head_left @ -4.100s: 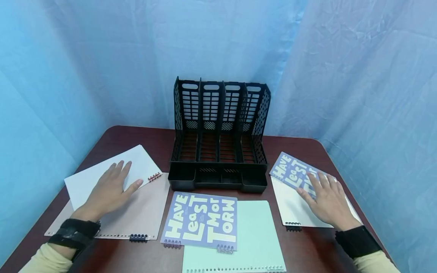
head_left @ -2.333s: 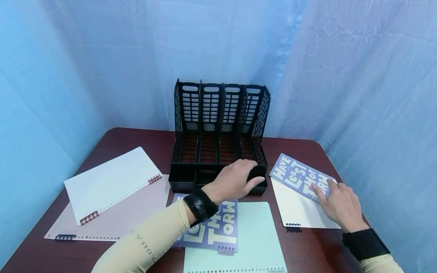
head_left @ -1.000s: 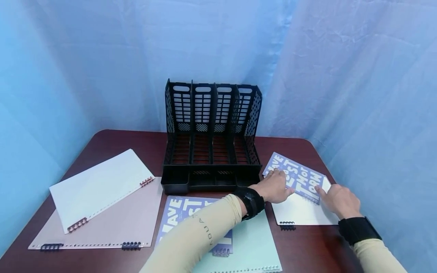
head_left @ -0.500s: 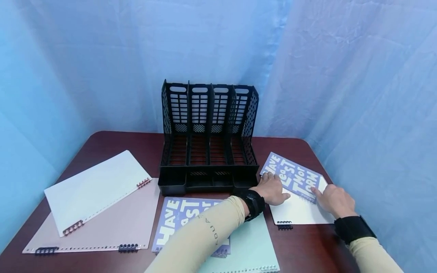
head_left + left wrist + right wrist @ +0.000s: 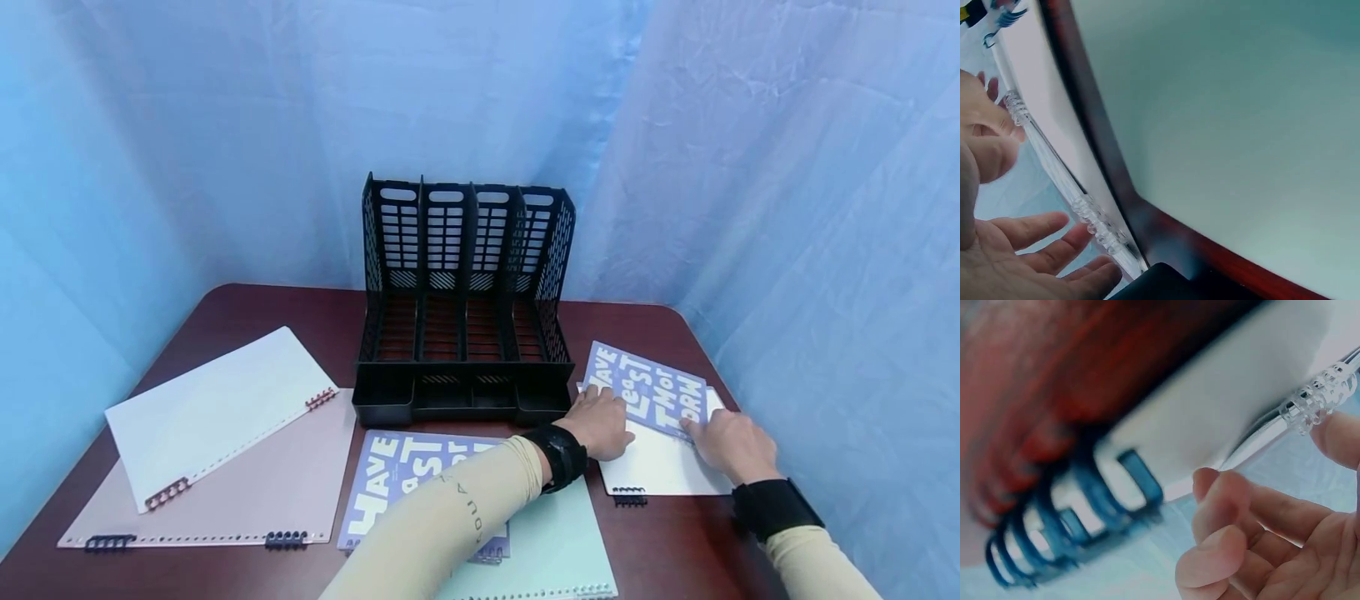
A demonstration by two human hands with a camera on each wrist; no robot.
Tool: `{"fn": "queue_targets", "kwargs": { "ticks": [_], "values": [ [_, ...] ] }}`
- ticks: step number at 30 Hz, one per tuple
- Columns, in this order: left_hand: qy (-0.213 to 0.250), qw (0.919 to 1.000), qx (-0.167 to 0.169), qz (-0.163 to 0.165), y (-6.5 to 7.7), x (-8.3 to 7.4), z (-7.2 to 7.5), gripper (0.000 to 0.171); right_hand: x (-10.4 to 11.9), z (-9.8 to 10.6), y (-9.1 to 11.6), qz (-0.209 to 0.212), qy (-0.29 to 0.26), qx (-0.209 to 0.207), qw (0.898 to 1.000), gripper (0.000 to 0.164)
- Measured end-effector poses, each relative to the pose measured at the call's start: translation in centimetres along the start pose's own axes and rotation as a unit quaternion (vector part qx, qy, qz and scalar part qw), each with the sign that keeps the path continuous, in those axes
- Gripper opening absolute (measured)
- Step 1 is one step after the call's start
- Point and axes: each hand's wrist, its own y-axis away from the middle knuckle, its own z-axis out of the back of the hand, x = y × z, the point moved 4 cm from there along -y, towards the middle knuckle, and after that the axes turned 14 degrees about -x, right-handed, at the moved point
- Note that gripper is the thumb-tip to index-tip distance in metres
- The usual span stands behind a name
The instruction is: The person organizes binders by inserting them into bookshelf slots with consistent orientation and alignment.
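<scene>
Currently, a small purple notebook [image 5: 652,387] is lying near the right edge of the tabletop [image 5: 322,304], slanted across a larger white notebook [image 5: 660,468] that is being partly covered by it. Its lower left corner is being overlapped by the left hand [image 5: 600,423], whose fingers are being held fairly wide, the thumb standing well apart from them. Its lower right corner is being touched by the thumb of the right hand [image 5: 737,446]; the other fingers are being curled toward the palm, and whether the corner is being pinched cannot be told. Clear rings [image 5: 1094,219] are being shown just beside the left fingertips in the left wrist view.

Near the middle of the far edge, a black organizer [image 5: 467,367] is standing upright. Toward the left edge, a red-ringed white notebook [image 5: 225,408] is being supported by a pale mauve notebook [image 5: 255,508]. Toward the near edge, a second purple notebook [image 5: 397,462] and the pale green notebook [image 5: 566,533] beneath it are being partly hidden by the left sleeve [image 5: 442,517].
</scene>
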Motion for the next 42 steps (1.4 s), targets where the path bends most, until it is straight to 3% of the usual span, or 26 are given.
{"fn": "queue_targets", "kwargs": {
  "ticks": [3, 6, 9, 11, 16, 21, 24, 29, 33, 36, 42],
  "values": [
    [-0.021, 0.9995, -0.011, -0.022, 0.0, 0.0, -0.3, 0.032, 0.9, 0.2, 0.3, 0.076, -0.015, -0.080, 0.994, 0.061],
    [-0.047, 0.9975, -0.027, -0.046, 0.0, -0.1, -0.6, 0.026, 2.3, 0.5, 0.8, 0.193, -0.051, -0.155, 0.967, 0.060],
    [-0.064, 0.9953, -0.042, -0.060, 0.0, -0.1, -0.8, 0.020, 3.6, 0.3, 1.5, 0.296, -0.080, -0.164, 0.938, 0.061],
    [-0.066, 0.9945, -0.049, -0.065, 0.0, -0.1, -0.9, 0.018, 4.2, 0.1, 1.8, 0.334, -0.087, -0.151, 0.926, 0.055],
    [-0.076, 0.9934, -0.053, -0.067, -0.1, -0.1, -1.3, 0.023, 5.3, 0.0, 2.6, 0.384, -0.047, -0.153, 0.909, 0.040],
    [-0.095, 0.9918, -0.058, -0.063, -0.1, -0.1, -1.6, 0.029, 6.0, -0.2, 3.1, 0.427, 0.005, -0.181, 0.886, 0.045],
    [-0.102, 0.9903, -0.066, -0.067, -0.1, -0.1, -1.7, 0.024, 6.3, -0.4, 3.3, 0.440, 0.017, -0.178, 0.880, 0.039],
    [-0.105, 0.9888, -0.079, -0.072, -0.2, 0.0, -1.7, 0.015, 7.1, -0.8, 3.7, 0.475, 0.053, -0.178, 0.860, 0.015],
    [-0.110, 0.9874, -0.083, -0.079, -0.2, 0.0, -1.7, 0.017, 7.5, -0.8, 3.9, 0.494, 0.079, -0.190, 0.844, 0.013],
    [-0.123, 0.9846, -0.090, -0.086, -0.2, -0.1, -1.7, 0.020, 7.4, -0.6, 3.9, 0.495, 0.074, -0.203, 0.841, 0.011],
    [-0.144, 0.9796, -0.114, -0.082, -0.6, -0.2, -1.4, 0.020, 7.4, 0.4, 4.2, 0.471, 0.062, -0.222, 0.851, 0.009]
  ]
}}
